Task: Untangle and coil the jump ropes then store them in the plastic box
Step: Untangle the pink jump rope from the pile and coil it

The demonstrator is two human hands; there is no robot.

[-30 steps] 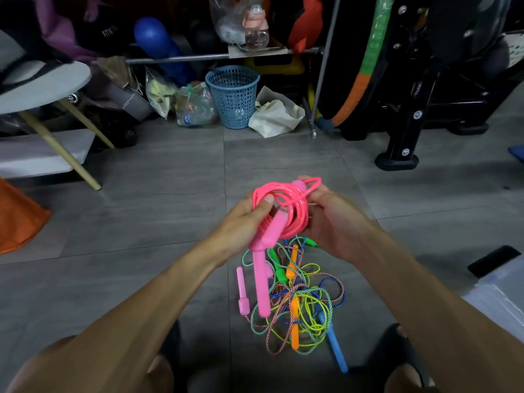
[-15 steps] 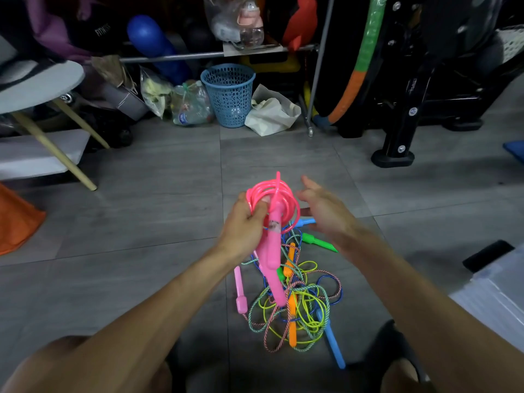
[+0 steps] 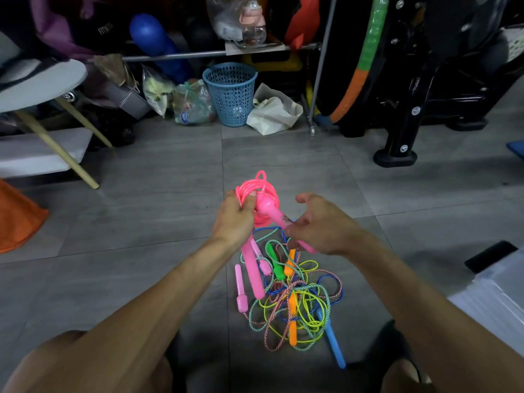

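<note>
My left hand (image 3: 235, 219) grips a coiled pink jump rope (image 3: 256, 187) held above the floor. One of its pink handles (image 3: 273, 214) slants down to the right, where the fingers of my right hand (image 3: 321, 226) curl round it. The other pink handle (image 3: 252, 268) hangs below my left hand. Under both hands, a tangle of jump ropes (image 3: 295, 303) lies on the grey floor, with yellow, blue and striped cords and orange, green, blue and pink handles. The clear plastic box (image 3: 504, 293) shows at the right edge, partly cut off.
A blue mesh basket (image 3: 231, 92), bags and a metal rack stand at the back. A white chair with wooden legs (image 3: 56, 146) and an orange object (image 3: 17, 217) are to the left. Black exercise equipment (image 3: 397, 154) stands at the back right. My sandalled foot (image 3: 397, 350) is near the tangle.
My right hand let go of the coil, opened, then came back and took hold of one pink handle. The handle now slants right. My left hand kept its grip on the coil.
</note>
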